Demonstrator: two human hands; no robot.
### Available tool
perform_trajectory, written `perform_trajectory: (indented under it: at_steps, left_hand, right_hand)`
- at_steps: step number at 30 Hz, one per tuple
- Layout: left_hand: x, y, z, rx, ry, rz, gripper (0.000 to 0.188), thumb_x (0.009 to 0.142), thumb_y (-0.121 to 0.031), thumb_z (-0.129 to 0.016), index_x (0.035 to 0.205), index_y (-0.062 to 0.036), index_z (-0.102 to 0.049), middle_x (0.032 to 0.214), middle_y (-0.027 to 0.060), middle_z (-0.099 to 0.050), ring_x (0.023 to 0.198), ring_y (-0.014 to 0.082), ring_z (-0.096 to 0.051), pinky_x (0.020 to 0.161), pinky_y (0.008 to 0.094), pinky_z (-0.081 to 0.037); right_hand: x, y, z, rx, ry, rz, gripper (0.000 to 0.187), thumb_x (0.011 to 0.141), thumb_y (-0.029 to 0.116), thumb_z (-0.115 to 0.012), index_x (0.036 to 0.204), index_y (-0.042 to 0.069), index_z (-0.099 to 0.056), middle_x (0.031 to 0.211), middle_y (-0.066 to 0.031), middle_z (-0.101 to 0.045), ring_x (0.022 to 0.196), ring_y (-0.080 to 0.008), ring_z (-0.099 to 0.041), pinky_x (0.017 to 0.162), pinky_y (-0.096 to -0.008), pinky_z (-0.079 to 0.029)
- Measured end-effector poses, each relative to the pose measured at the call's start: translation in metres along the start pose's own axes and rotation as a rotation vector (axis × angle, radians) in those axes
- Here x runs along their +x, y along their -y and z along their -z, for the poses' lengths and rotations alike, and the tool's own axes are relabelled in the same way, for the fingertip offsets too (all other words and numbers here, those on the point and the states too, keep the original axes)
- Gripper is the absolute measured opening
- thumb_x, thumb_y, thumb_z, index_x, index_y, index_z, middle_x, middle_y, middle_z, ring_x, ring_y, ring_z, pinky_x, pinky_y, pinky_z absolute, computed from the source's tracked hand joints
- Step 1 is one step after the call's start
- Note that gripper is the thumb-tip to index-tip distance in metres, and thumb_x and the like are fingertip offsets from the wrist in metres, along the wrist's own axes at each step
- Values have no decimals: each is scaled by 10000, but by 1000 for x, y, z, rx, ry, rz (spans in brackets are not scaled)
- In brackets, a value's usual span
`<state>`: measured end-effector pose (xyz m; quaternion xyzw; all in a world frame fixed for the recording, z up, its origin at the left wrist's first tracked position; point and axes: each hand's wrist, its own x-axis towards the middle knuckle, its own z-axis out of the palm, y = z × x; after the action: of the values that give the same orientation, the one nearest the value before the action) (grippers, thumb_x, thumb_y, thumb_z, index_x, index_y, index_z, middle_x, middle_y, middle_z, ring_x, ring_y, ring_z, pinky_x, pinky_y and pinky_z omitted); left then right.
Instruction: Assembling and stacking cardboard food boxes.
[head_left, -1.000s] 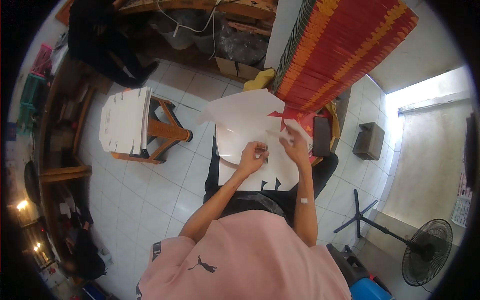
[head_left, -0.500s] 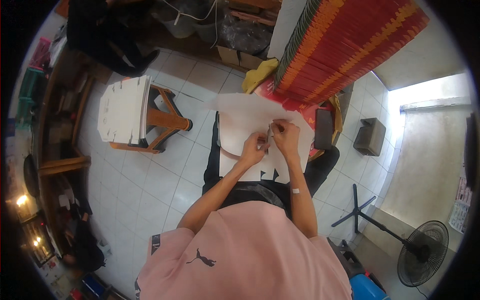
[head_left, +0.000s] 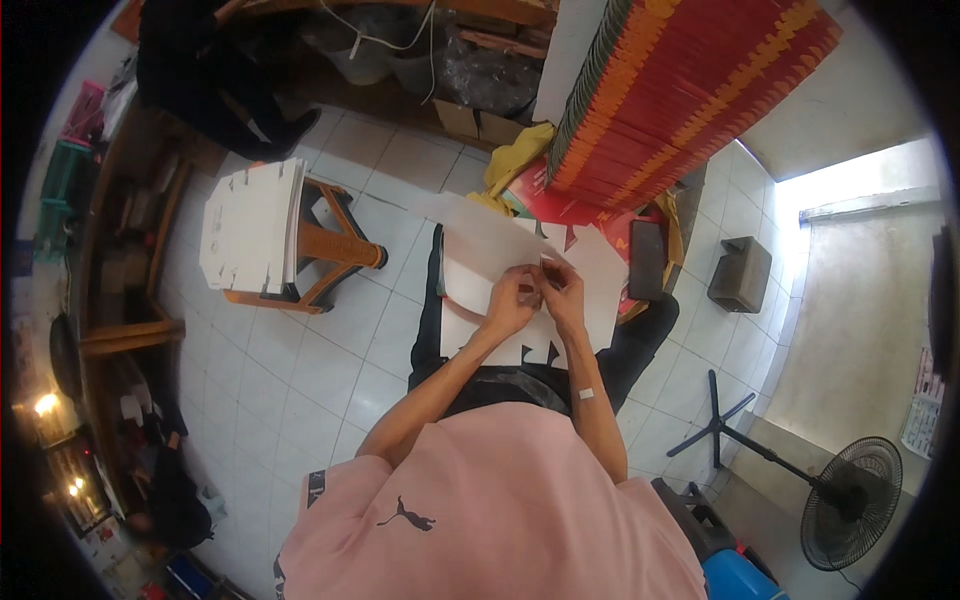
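Across my lap lies a white die-cut card sheet (head_left: 590,320) with small dark notches along its near and far edges. Above it a thin whitish sheet (head_left: 490,230) is lifted at a slant. My right hand (head_left: 563,297) is closed, pinching the right end of that thin sheet between thumb and fingertips. Right beside it, my left hand (head_left: 514,303) is closed with curled fingers over the card. What sits between the left fingertips is too small to make out.
To the left, a stool (head_left: 335,245) bears a stack of white die-cut cards (head_left: 250,225). Ahead on the right rises a tall stack of red and orange folded pieces (head_left: 690,90), with a dark phone-like slab (head_left: 647,260) nearby. A standing fan (head_left: 850,505) is at right. Another person's leg (head_left: 240,110) shows far left.
My right hand has come down and closer to my left hand. The thin sheet now slants up over the card, and more of the card's notched far edge shows.
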<state>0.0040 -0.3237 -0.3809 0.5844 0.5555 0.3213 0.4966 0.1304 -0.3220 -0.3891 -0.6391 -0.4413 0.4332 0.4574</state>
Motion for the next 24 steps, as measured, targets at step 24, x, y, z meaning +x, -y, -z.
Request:
perform_trajectory:
  at_steps: [24]
  left_hand:
    - [1, -55, 77, -389, -148, -254, 833, 652, -136, -463, 1465, -20, -319, 1469, 166, -351, 1440, 295, -290, 1209, 387, -182]
  right_hand:
    - [10, 96, 27, -209, -182, 136, 538, 1051, 256, -444, 1440, -114, -414, 1385, -352, -514, 1324, -458, -490, 1112, -429, -372]
